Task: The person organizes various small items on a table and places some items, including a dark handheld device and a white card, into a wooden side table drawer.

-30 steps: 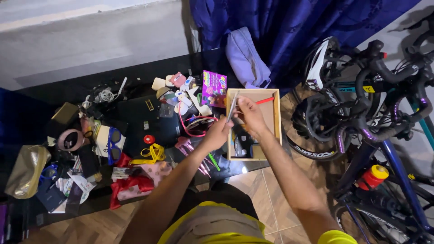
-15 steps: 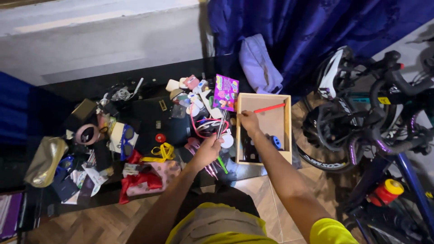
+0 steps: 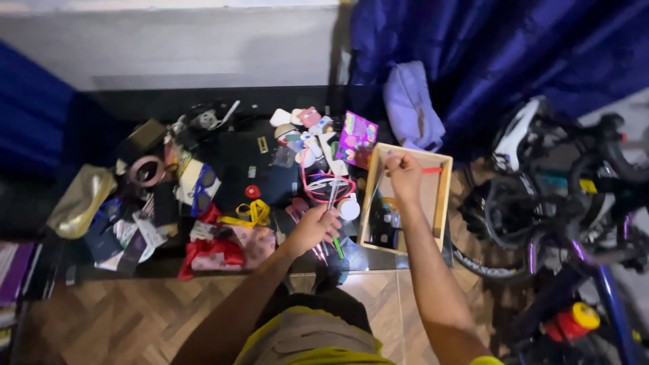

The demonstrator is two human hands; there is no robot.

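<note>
Head view | my right hand [image 3: 403,170] pinches a thin stick over the wooden box [image 3: 443,196] | left hand [image 3: 315,226] grips pens above the clutter | box holds few items, most unsorted

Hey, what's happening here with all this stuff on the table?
A person stands at a black table heaped with small odds and ends. Their left hand grips a thin silvery stick-like item at the table's front edge. Their right hand is raised over an open wooden box, holding a slim thing too small to identify. A red pen lies inside the box. A bicycle stands to the right.
</note>
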